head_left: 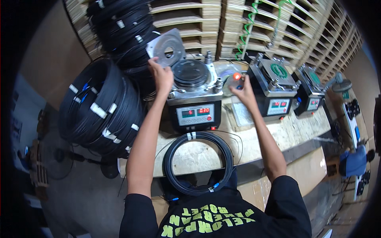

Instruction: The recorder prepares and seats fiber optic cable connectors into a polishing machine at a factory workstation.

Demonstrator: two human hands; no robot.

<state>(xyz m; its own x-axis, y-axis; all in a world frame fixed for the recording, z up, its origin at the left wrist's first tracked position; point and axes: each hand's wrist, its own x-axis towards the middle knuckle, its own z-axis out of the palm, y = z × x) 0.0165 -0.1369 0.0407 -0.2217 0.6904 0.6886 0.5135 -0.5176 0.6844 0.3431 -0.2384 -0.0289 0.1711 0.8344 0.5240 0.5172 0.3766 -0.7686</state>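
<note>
My left hand (162,79) is closed on the lower edge of a square metal plate (179,39) with a round hole. The plate stands tilted at the back left of a polishing machine (194,97). On top of that machine lies a dark round disc (191,71), uncovered. To the machine's right, my right hand (245,94) is closed round a small translucent bottle (229,85) with an orange-red top; the fingers partly hide it. A coil of black cable (170,166) with blue connectors lies between my forearms, over the table's front edge.
Tall stacks of black cable coils (101,115) stand at the left. Two similar machines (274,93) with green pads sit further right on the wooden table (254,139). A flat clear tray (243,113) lies between machines. Wooden pallets (190,20) rise behind; a seated person (353,162) is far right.
</note>
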